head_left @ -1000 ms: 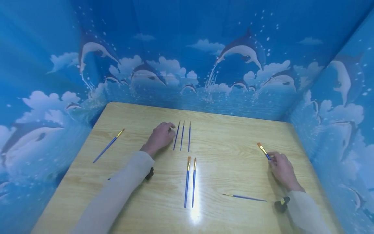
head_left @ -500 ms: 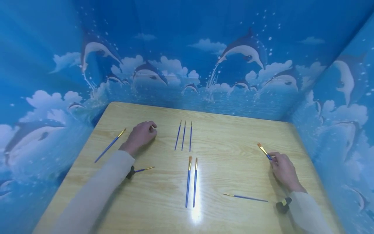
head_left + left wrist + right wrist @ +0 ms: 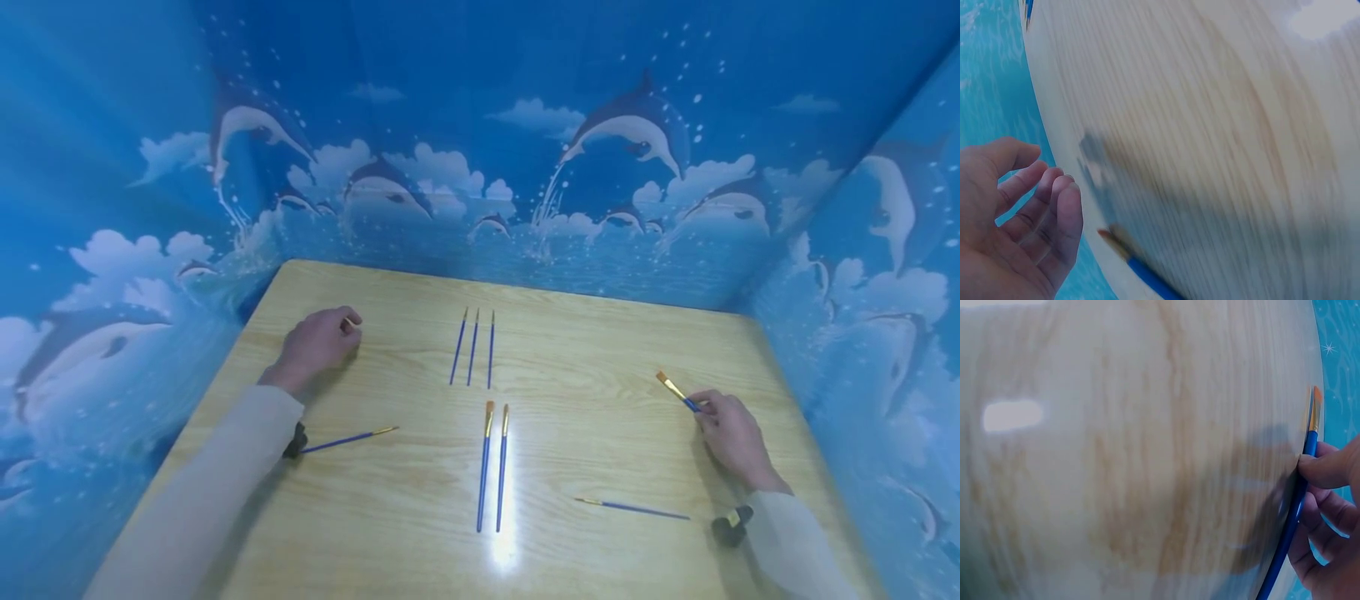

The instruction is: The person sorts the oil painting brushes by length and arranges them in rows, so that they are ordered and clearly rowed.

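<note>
In the head view my left hand (image 3: 318, 342) hovers over the left part of the table, fingers loosely bent. Nothing lies between those fingers in the left wrist view, where a blue-handled paintbrush (image 3: 1147, 275) is beside the hand. Another paintbrush (image 3: 348, 439) lies by the left cuff, its handle end hidden. At the right, my right hand (image 3: 731, 433) pinches a flat paintbrush (image 3: 1300, 487) with orange bristles between thumb and fingers, bristles pointing up and left in the head view. Just left of that wrist, a thin paintbrush (image 3: 633, 507) lies sideways.
Three thin paintbrushes (image 3: 472, 350) lie side by side at the table's middle back. Nearer, a flat paintbrush (image 3: 485, 467) and a slimmer paintbrush (image 3: 502, 467) lie parallel. A blue dolphin-print curtain (image 3: 480, 167) stands behind and beside the wooden table (image 3: 570, 350).
My left hand has moved left, away from the three thin brushes. Its arm now covers the brush at far left and uncovers more of the one by the cuff. The right hand barely shifts.
</note>
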